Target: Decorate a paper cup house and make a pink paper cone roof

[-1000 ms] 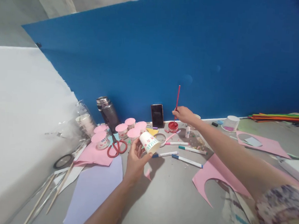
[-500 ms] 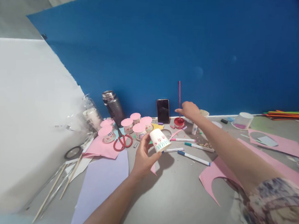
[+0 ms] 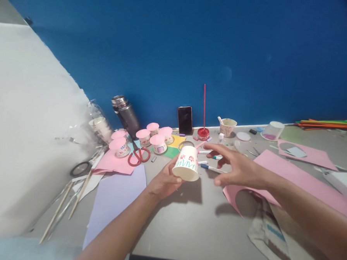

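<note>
In my left hand (image 3: 165,180) is a white paper cup (image 3: 187,161), its open mouth tilted down toward me. Red flowers and green wavy strokes are drawn on its side. My right hand (image 3: 232,166) hovers just right of the cup with fingers apart, holding nothing. Beneath and behind that hand lie felt-tip pens, among them a blue-capped marker (image 3: 212,169). Farther back, a red paintbrush (image 3: 204,104) stands upright in a small red paint pot (image 3: 203,134).
Several small cups with pink paper tops (image 3: 158,141) stand left of centre, beside red-handled scissors (image 3: 139,156). A dark flask (image 3: 126,118) and a phone (image 3: 185,120) stand behind. Purple paper (image 3: 115,208) lies front left, pink paper (image 3: 293,179) on the right, and a cloth (image 3: 268,232) front right.
My right hand has let go of the red paintbrush and come back toward the cup. The cup, still in my left hand, has turned more upright, its mouth facing me.
</note>
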Motion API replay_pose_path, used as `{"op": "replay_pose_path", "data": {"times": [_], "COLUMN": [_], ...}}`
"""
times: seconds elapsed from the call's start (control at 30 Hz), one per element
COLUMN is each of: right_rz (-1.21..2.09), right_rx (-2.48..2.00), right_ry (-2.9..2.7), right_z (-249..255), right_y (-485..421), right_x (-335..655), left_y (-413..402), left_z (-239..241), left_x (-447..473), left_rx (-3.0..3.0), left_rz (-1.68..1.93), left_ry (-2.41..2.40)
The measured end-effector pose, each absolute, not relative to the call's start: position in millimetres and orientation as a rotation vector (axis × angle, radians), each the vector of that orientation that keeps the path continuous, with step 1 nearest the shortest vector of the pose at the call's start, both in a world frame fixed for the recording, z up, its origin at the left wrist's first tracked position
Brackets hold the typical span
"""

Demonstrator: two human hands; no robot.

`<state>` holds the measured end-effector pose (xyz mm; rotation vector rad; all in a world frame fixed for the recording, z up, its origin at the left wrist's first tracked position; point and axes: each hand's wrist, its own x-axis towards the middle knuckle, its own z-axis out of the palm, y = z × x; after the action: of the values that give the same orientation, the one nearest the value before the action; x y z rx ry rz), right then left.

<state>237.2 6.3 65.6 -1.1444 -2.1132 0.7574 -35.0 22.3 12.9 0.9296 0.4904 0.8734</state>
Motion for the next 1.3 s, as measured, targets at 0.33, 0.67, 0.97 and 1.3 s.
{"op": "replay_pose_path", "data": {"times": [0.33, 0.67, 0.97, 1.3], "right_rz": [0.697, 0.404, 0.231, 0.244], "right_rx": [-1.055, -1.356, -2.146, -2.283], "right_ry": [-1.966, -1.839, -1.701, -1.626], "right_z": [25, 7, 35, 14], "right_y": [-3, 25, 43, 65], "right_x": [215, 252, 298, 331], "left_y": [27, 26, 51, 123], "left_z": [11, 100, 51, 35], "left_x": [-29, -83, 11, 67], "left_rx": [1.412, 2.441, 2.934, 3.096], "left_rz": [0.946, 0.998, 0.768, 0.736], "left_ry": [0.666, 1.537, 1.137, 1.446]}}
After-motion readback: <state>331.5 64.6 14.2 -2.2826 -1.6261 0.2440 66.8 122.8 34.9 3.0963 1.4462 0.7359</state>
